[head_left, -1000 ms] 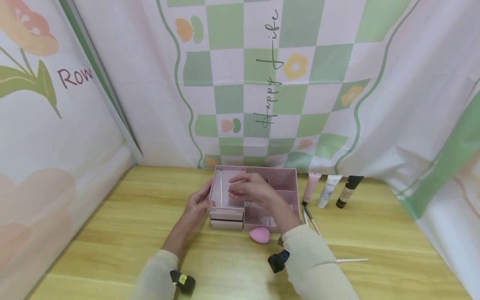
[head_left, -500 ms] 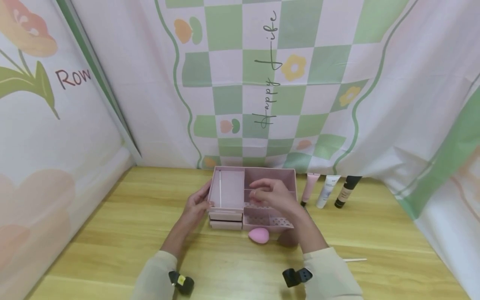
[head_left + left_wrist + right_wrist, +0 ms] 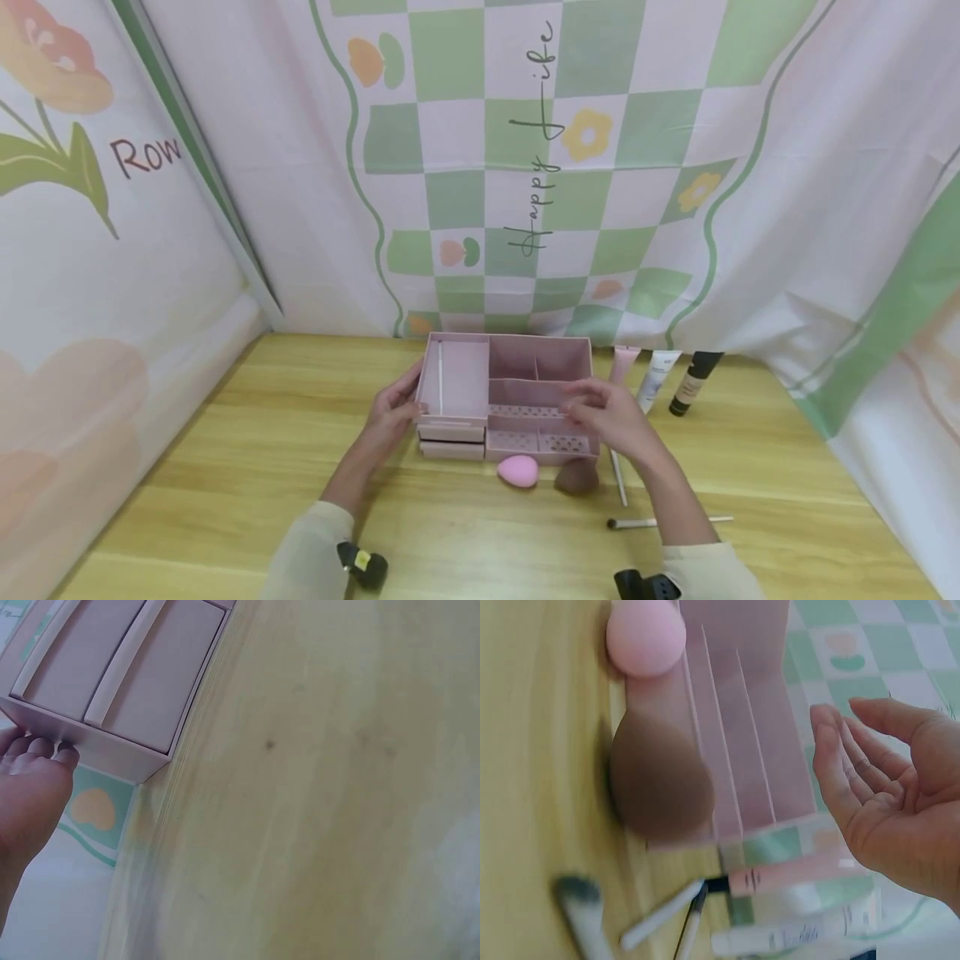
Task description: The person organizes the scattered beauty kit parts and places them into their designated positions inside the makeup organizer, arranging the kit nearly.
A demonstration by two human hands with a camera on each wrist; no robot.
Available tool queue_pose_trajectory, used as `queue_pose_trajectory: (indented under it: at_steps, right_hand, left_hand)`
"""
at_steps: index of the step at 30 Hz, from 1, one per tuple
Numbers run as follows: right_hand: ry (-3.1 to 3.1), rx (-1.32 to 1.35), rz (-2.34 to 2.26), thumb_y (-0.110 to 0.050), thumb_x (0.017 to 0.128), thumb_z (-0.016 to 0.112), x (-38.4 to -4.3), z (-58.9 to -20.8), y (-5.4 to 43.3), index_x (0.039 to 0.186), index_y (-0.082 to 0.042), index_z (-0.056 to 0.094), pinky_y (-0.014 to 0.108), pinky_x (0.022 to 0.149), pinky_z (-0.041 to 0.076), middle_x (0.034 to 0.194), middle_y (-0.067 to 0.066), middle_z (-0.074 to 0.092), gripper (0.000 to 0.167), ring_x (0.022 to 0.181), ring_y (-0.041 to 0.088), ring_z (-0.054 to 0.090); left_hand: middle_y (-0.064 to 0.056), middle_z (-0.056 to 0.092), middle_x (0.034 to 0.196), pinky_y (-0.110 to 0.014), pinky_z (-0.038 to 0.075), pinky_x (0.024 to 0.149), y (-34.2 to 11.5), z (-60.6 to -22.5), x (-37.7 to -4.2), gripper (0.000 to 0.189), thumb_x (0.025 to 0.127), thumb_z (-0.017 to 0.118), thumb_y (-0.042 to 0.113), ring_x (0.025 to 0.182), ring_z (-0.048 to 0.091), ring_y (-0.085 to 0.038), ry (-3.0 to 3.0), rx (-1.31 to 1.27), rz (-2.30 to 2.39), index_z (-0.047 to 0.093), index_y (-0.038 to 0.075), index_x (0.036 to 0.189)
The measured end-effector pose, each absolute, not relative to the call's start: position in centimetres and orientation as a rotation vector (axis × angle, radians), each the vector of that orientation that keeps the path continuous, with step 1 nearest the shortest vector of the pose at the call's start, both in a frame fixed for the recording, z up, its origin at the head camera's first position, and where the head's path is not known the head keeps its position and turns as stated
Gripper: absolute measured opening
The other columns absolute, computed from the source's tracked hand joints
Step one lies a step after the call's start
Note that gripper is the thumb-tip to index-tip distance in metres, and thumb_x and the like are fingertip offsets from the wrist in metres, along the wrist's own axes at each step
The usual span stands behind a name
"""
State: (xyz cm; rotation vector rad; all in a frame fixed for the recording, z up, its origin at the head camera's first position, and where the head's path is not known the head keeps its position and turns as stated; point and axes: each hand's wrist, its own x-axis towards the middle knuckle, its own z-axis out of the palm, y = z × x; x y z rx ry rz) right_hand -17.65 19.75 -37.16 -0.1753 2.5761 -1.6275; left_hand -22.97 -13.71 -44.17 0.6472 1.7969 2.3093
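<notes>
A pink makeup organizer [image 3: 513, 387] with drawers at its left stands in the head view. My left hand [image 3: 392, 414] holds its left side, thumb at the front corner; in the left wrist view the bent fingers [image 3: 39, 747] lie against its side wall. A slim white makeup brush [image 3: 441, 379] lies in the top left tray. Over the organizer's right edge hovers my right hand [image 3: 613, 419], fingers loosely bent, with nothing between them in the right wrist view. In front of the compartments sit a pink makeup sponge [image 3: 518, 472] and a brown one [image 3: 577, 477].
Right of the organizer stand a pink tube [image 3: 624, 364], a white tube [image 3: 658, 373] and a black-capped beige tube [image 3: 695, 383]. Brushes lie on the wooden table [image 3: 225, 467], one brush [image 3: 637, 523] nearest me. A printed curtain [image 3: 465, 200] hangs behind.
My right hand has moved right, from above the tray with the slim brush, across the compartments to the organizer's right edge. The left hand stays on the organizer.
</notes>
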Motion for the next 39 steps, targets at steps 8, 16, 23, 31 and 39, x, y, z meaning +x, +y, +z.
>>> queue_pose_trajectory:
  at_steps: [8,16,23,31,39]
  right_hand:
    - [2.631,-0.080,-1.605,-0.006,0.097,0.059,-16.9,-38.7,23.3,0.134,0.014,0.054,0.026,0.082,0.066,0.114,0.030,0.071,0.042,0.090,0.017,0.074]
    - [2.693,-0.055,-1.531,-0.003,0.095,0.059,-16.2,-40.2,25.5,0.132,0.017,0.054,0.026,0.079,0.066,0.113,0.033,0.071,0.042,0.085,0.013,0.073]
    - [2.767,-0.051,-1.415,-0.004,0.095,0.061,-15.7,-41.3,26.9,0.129,0.017,0.055,0.026,0.074,0.066,0.107,0.030,0.072,0.040,0.084,0.018,0.073]
    - [2.808,-0.004,-1.291,-0.001,0.091,0.063,-15.0,-41.8,28.3,0.126,0.015,0.058,0.021,0.069,0.063,0.104,0.027,0.073,0.039,0.084,0.018,0.071]
    - [2.833,0.041,-1.155,-0.008,0.092,0.065,-14.7,-42.5,28.8,0.124,0.013,0.060,0.022,0.067,0.059,0.100,0.020,0.075,0.039,0.083,0.017,0.068]
  left_hand:
    - [-0.023,0.006,0.170,-0.029,0.020,0.125,-13.9,-44.3,-22.9,0.079,0.088,0.048,-0.010,0.160,0.005,-0.039,1.802,0.624,2.300,0.011,-0.009,0.158]
    - [-0.024,0.007,0.170,-0.024,0.026,0.123,-13.9,-44.2,-22.8,0.079,0.087,0.048,-0.009,0.159,0.007,-0.039,1.802,0.620,2.316,0.013,-0.009,0.158]
    - [-0.023,0.007,0.171,-0.027,0.024,0.124,-13.8,-44.3,-23.0,0.079,0.087,0.048,-0.009,0.159,0.007,-0.039,1.807,0.618,2.304,0.013,-0.008,0.158]
    - [-0.024,0.006,0.170,-0.024,0.027,0.122,-13.6,-44.3,-23.1,0.079,0.087,0.047,-0.010,0.159,0.006,-0.039,1.781,0.645,2.312,0.012,-0.009,0.158]
    - [-0.025,0.007,0.170,-0.027,0.022,0.124,-13.8,-44.4,-23.0,0.080,0.086,0.047,-0.012,0.159,0.006,-0.040,1.806,0.625,2.309,0.012,-0.010,0.157]
